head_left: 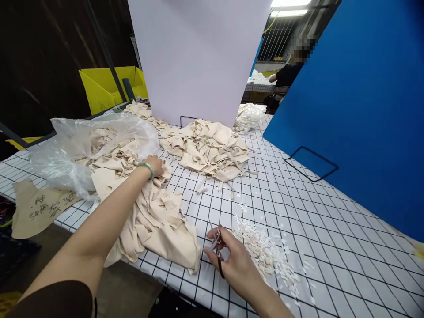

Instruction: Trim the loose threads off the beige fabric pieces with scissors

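Left hand (155,166) far left, fingers buried in cloth pile (145,207), grip unclear; right hand (232,258) near, clasping scissors (217,245), blades partly hidden.

Bag (66,154) left on table (298,212), cloth pile (208,148) behind center, scraps (265,251) front-right w/ snips (217,247) beside.

Crumpled cream fabric pieces (145,212), small scissors (217,247)

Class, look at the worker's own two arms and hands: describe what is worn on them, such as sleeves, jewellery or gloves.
Both hands are bare, with no gloves. The left hand has a pale green bangle at the wrist and a dark brown sleeve on the upper arm, forearm uncovered. The right hand and forearm show no sleeve or jewellery.
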`<state>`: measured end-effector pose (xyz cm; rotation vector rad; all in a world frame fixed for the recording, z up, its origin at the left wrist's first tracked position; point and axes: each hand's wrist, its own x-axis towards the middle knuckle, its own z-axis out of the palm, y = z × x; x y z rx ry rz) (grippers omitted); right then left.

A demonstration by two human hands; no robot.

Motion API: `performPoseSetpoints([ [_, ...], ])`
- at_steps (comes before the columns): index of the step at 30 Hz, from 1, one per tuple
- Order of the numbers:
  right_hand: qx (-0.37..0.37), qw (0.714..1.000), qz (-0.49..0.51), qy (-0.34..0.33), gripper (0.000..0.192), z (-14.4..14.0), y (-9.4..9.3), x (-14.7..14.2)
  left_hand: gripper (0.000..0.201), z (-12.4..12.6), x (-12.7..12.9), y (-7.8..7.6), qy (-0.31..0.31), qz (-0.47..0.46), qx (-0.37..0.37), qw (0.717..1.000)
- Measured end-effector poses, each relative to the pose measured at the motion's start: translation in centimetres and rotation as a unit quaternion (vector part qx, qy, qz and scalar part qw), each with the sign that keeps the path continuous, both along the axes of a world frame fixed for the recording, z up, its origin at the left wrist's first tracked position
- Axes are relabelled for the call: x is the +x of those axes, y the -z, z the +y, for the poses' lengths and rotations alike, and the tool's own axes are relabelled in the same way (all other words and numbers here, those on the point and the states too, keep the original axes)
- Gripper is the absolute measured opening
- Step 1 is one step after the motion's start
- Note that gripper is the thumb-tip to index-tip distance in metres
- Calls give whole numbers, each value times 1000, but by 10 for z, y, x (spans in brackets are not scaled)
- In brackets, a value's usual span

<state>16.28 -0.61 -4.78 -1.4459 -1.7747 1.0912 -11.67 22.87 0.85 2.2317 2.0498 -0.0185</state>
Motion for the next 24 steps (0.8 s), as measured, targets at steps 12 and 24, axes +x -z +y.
performPoseSetpoints([
  [12, -7, 999, -1, 44, 22, 12, -9, 19, 37, -100, -113, -72, -9, -148, 55, 987],
  [24, -16, 996, 76, -43, 17, 48, -11, -44, 18, -225, -28, 10, -19, -445, 185, 876],
])
